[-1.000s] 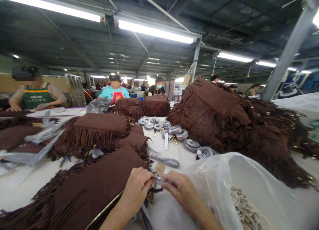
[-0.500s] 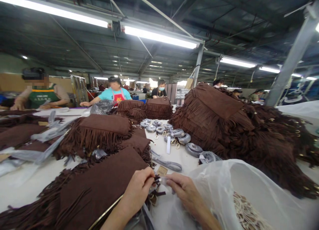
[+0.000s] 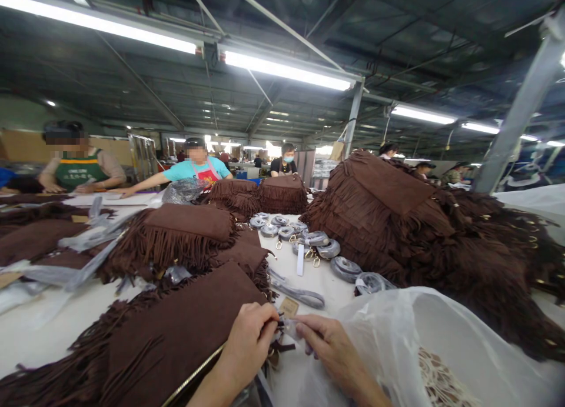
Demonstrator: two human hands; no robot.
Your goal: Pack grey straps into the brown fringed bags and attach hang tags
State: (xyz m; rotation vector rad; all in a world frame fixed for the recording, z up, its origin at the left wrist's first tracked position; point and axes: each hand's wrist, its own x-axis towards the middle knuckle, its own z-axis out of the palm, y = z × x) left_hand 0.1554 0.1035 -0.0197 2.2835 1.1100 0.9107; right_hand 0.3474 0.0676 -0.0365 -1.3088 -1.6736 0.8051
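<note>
A brown fringed bag lies flat in front of me, its gold zipper along the near edge. At its right end my left hand pinches a small dark piece, mostly hidden by my fingers, which may be a zipper pull. My right hand faces it with thumb and fingers closed on a small clear plastic wrap, which reaches across to the dark piece. Just beyond the fingertips lies a tan card tag.
A clear plastic bag holding pale cords stands at right. Behind are plastic-wrapped coiled straps and a tall pile of fringed brown bags. More fringed bags lie at left. Several people work across the table.
Both hands stay together at the bag's end, with fingers slightly shifted around the plastic. Across the table, a person in turquoise has stretched an arm farther left.
</note>
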